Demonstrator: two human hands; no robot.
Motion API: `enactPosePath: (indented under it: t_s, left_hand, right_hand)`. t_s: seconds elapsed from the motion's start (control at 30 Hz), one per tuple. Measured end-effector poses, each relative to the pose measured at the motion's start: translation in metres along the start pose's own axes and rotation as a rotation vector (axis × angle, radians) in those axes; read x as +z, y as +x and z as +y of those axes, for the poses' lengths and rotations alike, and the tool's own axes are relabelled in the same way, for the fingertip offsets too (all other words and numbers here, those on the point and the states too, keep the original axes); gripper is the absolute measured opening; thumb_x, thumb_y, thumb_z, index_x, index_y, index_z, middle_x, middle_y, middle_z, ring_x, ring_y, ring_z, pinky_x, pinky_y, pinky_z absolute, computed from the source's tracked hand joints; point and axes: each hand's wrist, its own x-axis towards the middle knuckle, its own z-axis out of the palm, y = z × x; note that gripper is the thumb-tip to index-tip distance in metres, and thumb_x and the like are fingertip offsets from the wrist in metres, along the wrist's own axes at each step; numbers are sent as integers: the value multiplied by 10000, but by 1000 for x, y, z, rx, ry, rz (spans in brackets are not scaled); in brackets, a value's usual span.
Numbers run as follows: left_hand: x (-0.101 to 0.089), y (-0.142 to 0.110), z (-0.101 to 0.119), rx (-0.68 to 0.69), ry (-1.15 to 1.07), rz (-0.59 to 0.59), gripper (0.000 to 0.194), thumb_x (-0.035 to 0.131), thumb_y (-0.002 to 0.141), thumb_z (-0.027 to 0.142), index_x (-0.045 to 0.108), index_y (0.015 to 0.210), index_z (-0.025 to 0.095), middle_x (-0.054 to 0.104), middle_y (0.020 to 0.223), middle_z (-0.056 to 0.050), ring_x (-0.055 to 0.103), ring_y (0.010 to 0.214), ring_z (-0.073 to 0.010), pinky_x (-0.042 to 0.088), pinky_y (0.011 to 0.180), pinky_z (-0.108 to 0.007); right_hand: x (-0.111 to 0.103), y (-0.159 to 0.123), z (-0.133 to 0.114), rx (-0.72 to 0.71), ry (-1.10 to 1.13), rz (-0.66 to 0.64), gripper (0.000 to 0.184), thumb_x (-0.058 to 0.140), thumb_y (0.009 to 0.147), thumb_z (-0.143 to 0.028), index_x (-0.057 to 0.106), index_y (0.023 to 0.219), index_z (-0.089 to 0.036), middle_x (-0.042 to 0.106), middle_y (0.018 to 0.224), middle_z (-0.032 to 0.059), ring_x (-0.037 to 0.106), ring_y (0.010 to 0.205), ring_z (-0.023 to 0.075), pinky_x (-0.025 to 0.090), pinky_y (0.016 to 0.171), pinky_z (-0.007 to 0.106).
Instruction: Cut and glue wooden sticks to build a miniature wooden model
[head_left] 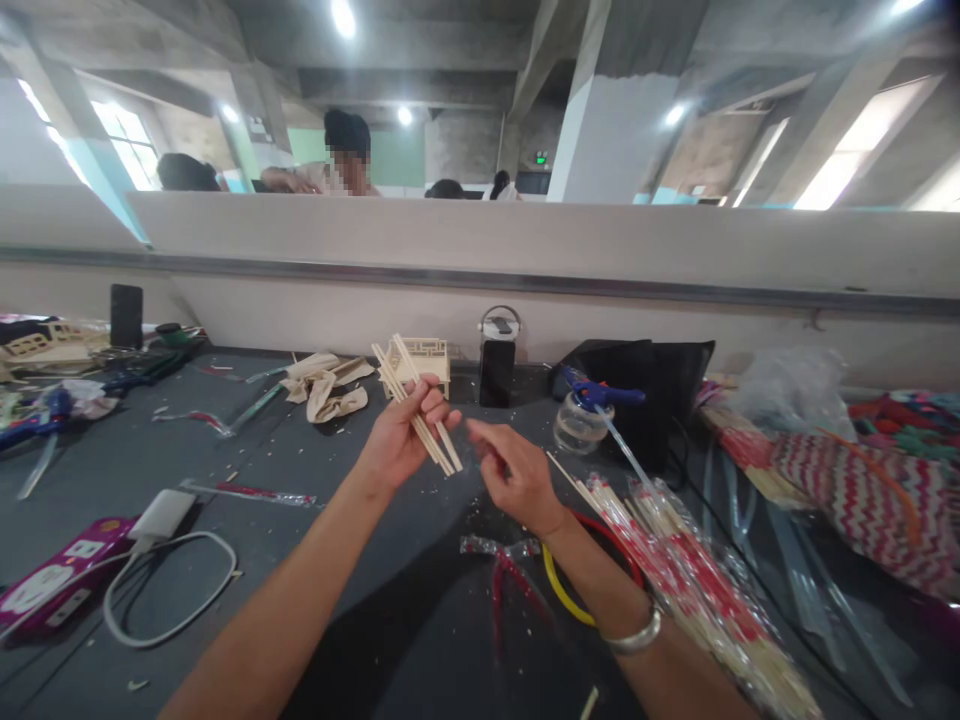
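My left hand [397,440] is closed around several thin wooden chopsticks [393,378], which slant up to the left past the thumb and stick out below the fingers. My right hand [521,475] hovers just right of their lower ends, index finger stretched toward them and the other fingers loosely bent. I see nothing in it, and a small gap separates the two hands. Behind the left hand stands a little wooden model [441,368] with a lattice back, partly hidden by the chopsticks. Under the right wrist lie empty red-and-clear wrappers [501,550].
Packs of chopsticks [697,560] lie at the right. A blue glue gun [604,393] rests on a glass jar [581,428]. A phone [496,373] leans behind the hands. Crumpled brown paper [330,390], a white charger [163,515] with cable and a purple box [71,575] are left.
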Motion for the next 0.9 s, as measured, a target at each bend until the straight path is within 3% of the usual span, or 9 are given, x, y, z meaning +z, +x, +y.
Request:
enactPosePath:
  t_s: [0.07, 0.17, 0.37, 0.57, 0.73, 0.9]
  left_hand:
    - [4, 4, 5, 20, -19, -16, 141, 445, 920, 149, 572, 859, 147, 395, 575, 75, 427, 474, -34, 511, 639, -220]
    - [5, 7, 6, 54, -24, 12, 115, 462, 916, 148, 567, 871, 157, 381, 578, 76, 418, 476, -33, 493, 625, -204]
    - [-5, 10, -2, 45, -14, 46, 81, 497, 906, 162, 571, 879, 147, 362, 560, 79, 384, 461, -34, 474, 579, -200]
    - [-10, 11, -10, 27, -7, 40, 88, 539, 891, 193, 581, 854, 126, 299, 532, 85, 300, 420, -25, 340, 425, -133]
    - [-10, 10, -12, 29, 41, 52, 168, 569, 879, 275, 577, 805, 124, 238, 500, 99, 206, 382, -20, 240, 359, -122]
    - [-7, 9, -18, -22, 61, 89, 284, 601, 846, 378, 533, 712, 138, 225, 488, 105, 188, 371, -21, 253, 350, -130]
  right_hand:
    - [-2, 1, 0, 121, 73, 38, 431, 446, 823, -78, 538, 1215, -233, 657, 927, 36, 613, 733, 133, 508, 647, 248]
    - [-5, 2, 0, 212, 186, -64, 330, 505, 828, -150, 578, 1142, -217, 659, 860, 21, 594, 663, 119, 477, 568, 223]
    - [1, 1, 0, 285, 288, -203, 248, 639, 800, -276, 648, 1034, -194, 701, 814, 17, 617, 671, 123, 445, 553, 210]
    - [8, 0, 2, 412, 373, -264, 165, 682, 786, -322, 689, 893, -197, 711, 763, -3, 625, 644, 116, 443, 597, 207]
    - [9, 1, -1, 440, 389, -341, 202, 716, 748, -356, 682, 860, -192, 692, 737, -20, 596, 616, 105, 427, 572, 195]
    - [12, -1, 0, 445, 349, -365, 186, 699, 764, -366, 673, 805, -187, 658, 676, -37, 564, 571, 94, 411, 563, 192]
